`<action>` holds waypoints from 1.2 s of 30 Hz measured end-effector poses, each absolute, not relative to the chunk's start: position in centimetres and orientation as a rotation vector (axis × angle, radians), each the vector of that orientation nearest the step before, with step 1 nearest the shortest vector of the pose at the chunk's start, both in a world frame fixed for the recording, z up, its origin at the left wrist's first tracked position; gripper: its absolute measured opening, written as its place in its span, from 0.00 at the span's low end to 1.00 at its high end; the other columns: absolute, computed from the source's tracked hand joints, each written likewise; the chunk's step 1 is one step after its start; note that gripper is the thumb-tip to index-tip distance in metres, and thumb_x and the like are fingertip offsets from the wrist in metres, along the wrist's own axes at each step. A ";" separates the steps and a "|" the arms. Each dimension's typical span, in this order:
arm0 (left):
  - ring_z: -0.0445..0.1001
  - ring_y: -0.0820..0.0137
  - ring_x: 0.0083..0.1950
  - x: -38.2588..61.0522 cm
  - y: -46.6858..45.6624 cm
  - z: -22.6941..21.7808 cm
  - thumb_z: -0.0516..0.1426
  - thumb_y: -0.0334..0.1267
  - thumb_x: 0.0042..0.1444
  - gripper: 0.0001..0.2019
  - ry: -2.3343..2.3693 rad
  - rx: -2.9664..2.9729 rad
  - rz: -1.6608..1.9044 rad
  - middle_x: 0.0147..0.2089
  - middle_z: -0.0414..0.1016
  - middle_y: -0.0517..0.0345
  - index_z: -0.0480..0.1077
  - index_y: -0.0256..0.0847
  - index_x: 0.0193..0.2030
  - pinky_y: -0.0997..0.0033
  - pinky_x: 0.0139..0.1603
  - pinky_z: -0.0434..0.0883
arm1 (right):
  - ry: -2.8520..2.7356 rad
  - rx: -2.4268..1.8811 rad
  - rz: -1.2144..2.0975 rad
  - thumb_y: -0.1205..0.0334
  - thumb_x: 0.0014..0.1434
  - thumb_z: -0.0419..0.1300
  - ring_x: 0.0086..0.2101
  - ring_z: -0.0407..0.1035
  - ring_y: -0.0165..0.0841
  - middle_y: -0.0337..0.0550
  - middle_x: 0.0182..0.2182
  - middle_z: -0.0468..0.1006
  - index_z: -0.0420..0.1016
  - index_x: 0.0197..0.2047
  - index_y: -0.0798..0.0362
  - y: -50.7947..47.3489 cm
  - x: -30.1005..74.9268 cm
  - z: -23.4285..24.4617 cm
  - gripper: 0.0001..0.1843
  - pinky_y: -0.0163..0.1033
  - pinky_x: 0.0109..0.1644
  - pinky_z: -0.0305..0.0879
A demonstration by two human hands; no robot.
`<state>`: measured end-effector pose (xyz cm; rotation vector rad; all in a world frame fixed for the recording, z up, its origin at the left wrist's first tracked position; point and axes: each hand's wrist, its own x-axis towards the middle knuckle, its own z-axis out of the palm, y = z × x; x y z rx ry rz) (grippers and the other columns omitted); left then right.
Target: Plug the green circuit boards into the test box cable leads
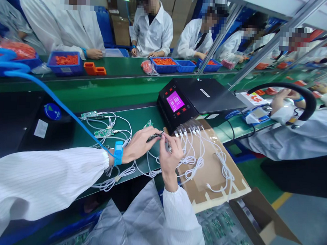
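Observation:
My left hand (139,146), with a blue strap at the wrist, grips a small circuit board (153,137) by its edges. The thumb and fingers of my right hand (171,155) are pinched together at the board's right end; what lies between them is too small to make out. On the bench to the left, a green circuit board (103,133) and another circuit board (89,115) have white cables attached. Bundled white cables (193,161) run from the front of a black tester (177,105) with a lit magenta screen.
Cardboard (215,171) with taped edges lies under the cables on the right. A blue coiled cord (58,100) stretches to my wrist strap. Blue bins (64,69) of orange parts line the far bench, where co-workers sit. An open carton (265,217) stands at lower right.

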<state>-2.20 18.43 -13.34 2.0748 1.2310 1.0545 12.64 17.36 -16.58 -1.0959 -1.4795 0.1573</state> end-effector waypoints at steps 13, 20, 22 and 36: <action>0.79 0.64 0.52 -2.2 18.9 -13.7 0.58 0.34 0.69 0.09 1.201 2.091 1.081 0.51 0.81 0.55 0.76 0.44 0.53 0.61 0.56 0.74 | -1.480 -1.113 0.159 0.60 0.72 0.58 0.39 0.77 0.33 0.45 0.38 0.81 0.79 0.44 0.53 17.8 12.5 -16.9 0.09 0.41 0.46 0.74; 0.78 0.64 0.51 -1.8 18.4 -13.3 0.57 0.33 0.69 0.08 1.214 2.066 1.077 0.49 0.81 0.54 0.75 0.42 0.52 0.61 0.54 0.74 | -1.469 -1.075 0.090 0.65 0.71 0.58 0.39 0.77 0.33 0.46 0.38 0.81 0.79 0.45 0.55 17.4 12.1 -16.9 0.07 0.40 0.45 0.74; 0.79 0.64 0.50 -1.7 18.2 -13.1 0.57 0.33 0.69 0.08 1.220 2.067 1.068 0.50 0.80 0.53 0.75 0.41 0.51 0.61 0.54 0.74 | -1.441 -1.087 0.072 0.64 0.71 0.58 0.39 0.77 0.33 0.46 0.38 0.81 0.78 0.45 0.54 17.3 11.9 -17.1 0.07 0.41 0.46 0.74; 0.79 0.66 0.51 -2.2 19.0 -12.8 0.60 0.33 0.66 0.07 1.280 1.939 1.121 0.51 0.82 0.56 0.75 0.42 0.50 0.64 0.54 0.73 | -1.523 -1.220 0.038 0.57 0.71 0.59 0.51 0.73 0.39 0.52 0.47 0.76 0.74 0.51 0.53 16.5 12.2 -17.5 0.11 0.51 0.58 0.71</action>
